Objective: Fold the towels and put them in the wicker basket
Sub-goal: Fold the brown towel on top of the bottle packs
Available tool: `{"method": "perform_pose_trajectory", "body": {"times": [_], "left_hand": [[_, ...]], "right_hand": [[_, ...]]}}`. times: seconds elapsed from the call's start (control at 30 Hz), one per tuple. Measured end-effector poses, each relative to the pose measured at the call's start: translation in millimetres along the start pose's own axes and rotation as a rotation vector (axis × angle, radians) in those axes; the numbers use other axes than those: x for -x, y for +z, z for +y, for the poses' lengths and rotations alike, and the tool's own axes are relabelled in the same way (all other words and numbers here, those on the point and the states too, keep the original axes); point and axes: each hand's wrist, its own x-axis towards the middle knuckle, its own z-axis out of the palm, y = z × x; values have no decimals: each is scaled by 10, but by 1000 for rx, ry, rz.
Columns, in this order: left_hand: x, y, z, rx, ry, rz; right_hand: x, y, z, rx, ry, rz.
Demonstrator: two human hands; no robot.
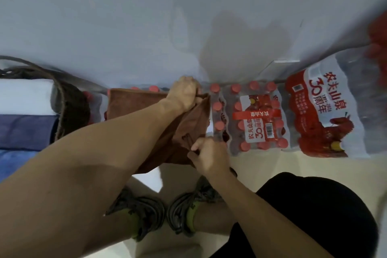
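A brown towel (134, 104) lies over packs of bottled water in the middle of the head view, partly folded. My left hand (185, 93) grips its far right corner, fingers curled into the cloth. My right hand (206, 156) pinches the near right corner, lower and closer to me. The wicker basket (71, 107) stands at the left, its dark rim and handle showing. Inside it lie folded towels: a white one (25, 98) and two blue ones (25, 132) beneath it in the picture.
Shrink-wrapped packs of red-capped water bottles (257, 119) line the wall to the right, with a larger pack (326, 111) beyond. A pale wall rises behind. My shoes (165, 216) stand on the light floor below the towel.
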Motion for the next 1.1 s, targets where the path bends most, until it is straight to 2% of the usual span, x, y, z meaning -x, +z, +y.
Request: {"method": "perform_pose_trajectory", "body": {"times": [0.13,0.3,0.4,0.5,0.63,0.83,1.0,1.1], "left_hand": [[-59,-14,8,-6,-33,-43],[-105,-56,4,-25,-25,-96],[-131,-44,-2,2,-49,-86],[-144,-63,-2,69,-84,-52],[-152,-123,-8,122,-101,-57],[-188,-138,-7,168,-151,-21],[-211,-67,4,199,-117,40],[-89,-73,16,200,-59,128]], "right_hand": [[59,-153,16,-271,-4,-52],[292,-194,52,-533,163,-63],[457,-118,122,-511,254,-53],[521,-58,184,-410,292,24],[529,-38,288,-369,392,21],[516,10,346,-278,405,225],[466,25,457,-395,573,98],[398,1,468,-441,593,106]]}}
